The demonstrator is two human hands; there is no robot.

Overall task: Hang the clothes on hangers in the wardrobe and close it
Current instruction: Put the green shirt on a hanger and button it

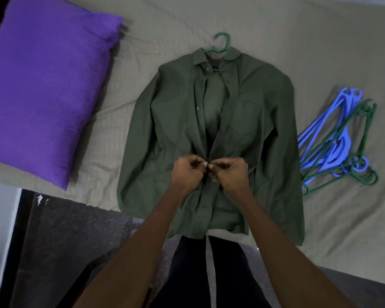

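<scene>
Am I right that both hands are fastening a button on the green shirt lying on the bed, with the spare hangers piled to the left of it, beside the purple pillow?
Not quite: the head view shows the spare hangers piled to the right of the green shirt, on the far side from the purple pillow. The rest holds: the left hand and right hand pinch the shirt's front at a button, on the bed.

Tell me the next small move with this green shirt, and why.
Probably finish pushing the mid-placket button through its hole. Both the left hand and right hand pinch the green shirt there; it lies on the bed with the green hanger already in the collar, front open above.
</scene>
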